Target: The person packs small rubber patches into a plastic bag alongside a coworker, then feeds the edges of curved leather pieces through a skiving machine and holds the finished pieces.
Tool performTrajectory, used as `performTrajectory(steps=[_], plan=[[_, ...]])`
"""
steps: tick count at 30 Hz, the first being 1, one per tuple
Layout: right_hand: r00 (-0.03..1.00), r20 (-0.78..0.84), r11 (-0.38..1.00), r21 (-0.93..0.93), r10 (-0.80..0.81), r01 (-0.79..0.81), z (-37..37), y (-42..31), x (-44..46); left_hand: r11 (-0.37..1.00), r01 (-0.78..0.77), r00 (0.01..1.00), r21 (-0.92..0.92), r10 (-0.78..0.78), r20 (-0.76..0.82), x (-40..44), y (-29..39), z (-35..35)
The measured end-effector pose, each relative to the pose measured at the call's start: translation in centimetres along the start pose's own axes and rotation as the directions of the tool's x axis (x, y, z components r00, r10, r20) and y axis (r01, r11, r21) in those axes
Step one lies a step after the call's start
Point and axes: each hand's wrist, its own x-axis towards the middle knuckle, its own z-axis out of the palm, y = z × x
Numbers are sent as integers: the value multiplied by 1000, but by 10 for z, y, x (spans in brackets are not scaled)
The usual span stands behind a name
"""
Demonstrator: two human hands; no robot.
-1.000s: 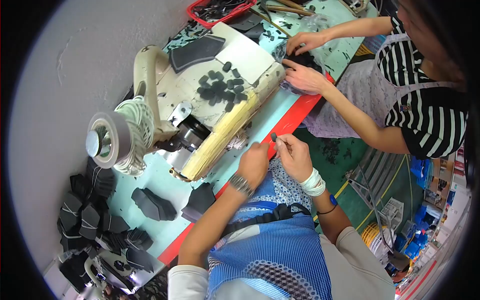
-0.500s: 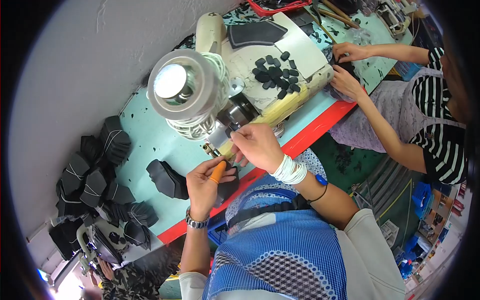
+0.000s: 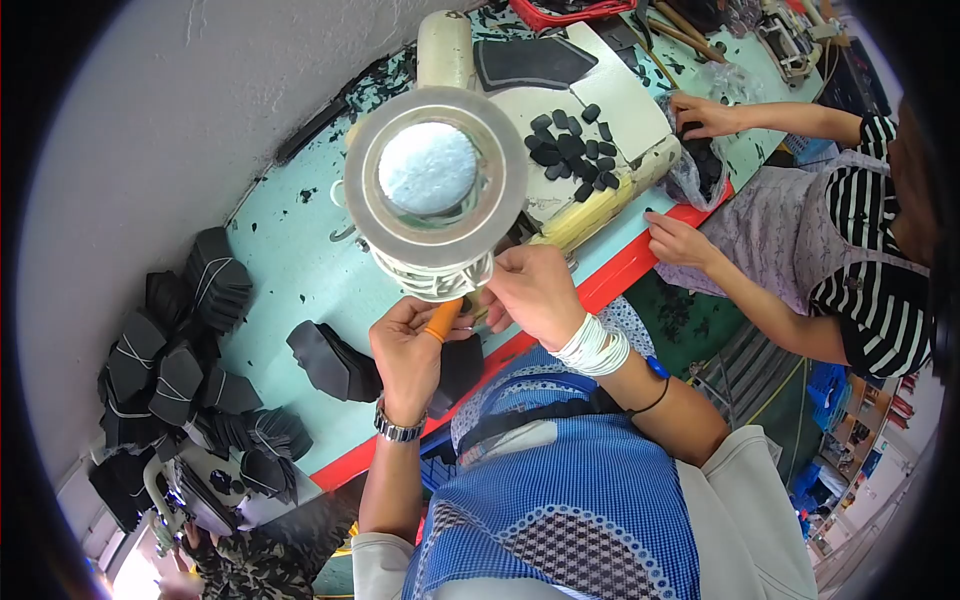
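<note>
My left hand [image 3: 408, 350], with an orange finger cover [image 3: 443, 320] and a wristwatch, has its fingers bent together just below the machine head. A black sheet piece [image 3: 459, 372] shows right beside its fingers; I cannot tell whether the hand holds it. My right hand [image 3: 540, 290] is closed in a pinch near the left fingertips, with white bands [image 3: 592, 347] round its wrist. The round-topped machine head [image 3: 437, 190], hung with white loops [image 3: 425, 274], hides the spot between my fingers. A stack of black pieces [image 3: 333, 362] lies left of my left hand.
Small black oval pieces [image 3: 572, 150] and a curved black panel [image 3: 535, 64] lie on the machine bed. Bundled black pieces [image 3: 175, 375] pile up at left. Right, a co-worker's hand [image 3: 705, 115] reaches into a plastic bag [image 3: 700, 170]. Another person in camouflage clothing [image 3: 270, 555] is lower left.
The view has shifted, and the machine head now looms larger, covering more of the work area. The co-worker's nearer hand has come away from the bag. My hands stay close together.
</note>
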Motion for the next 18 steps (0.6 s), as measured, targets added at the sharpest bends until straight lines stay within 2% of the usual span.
performTrajectory(steps=[5, 8, 9, 11, 14, 15, 18], plan=[[997, -72, 1000, 16, -18, 19, 0, -4, 0, 999, -26, 1000, -30, 26, 11, -1, -4, -1], [972, -198, 987, 69, -128, 144, -24, -12, 6, 999, -38, 999, -39, 38, 12, -2, -3, -1], [960, -194, 963, 143, -200, 229, -37, -20, 9, 998, -41, 999, -37, 42, 8, -3, -3, -2], [934, -304, 960, 145, -186, 239, -52, -38, 15, 991, -4, 1000, -136, 7, 19, -2, -3, -1], [986, 21, 976, 148, -163, 158, -42, -17, -5, 968, 51, 998, -244, -38, 56, 2, 2, 8], [990, 114, 996, 29, -83, 80, -30, -18, -20, 960, 74, 996, -270, -57, 70, 3, 4, 11], [981, 167, 995, 21, -98, 96, -18, -1, -24, 982, 55, 995, -183, -38, 95, 6, 5, 17]])
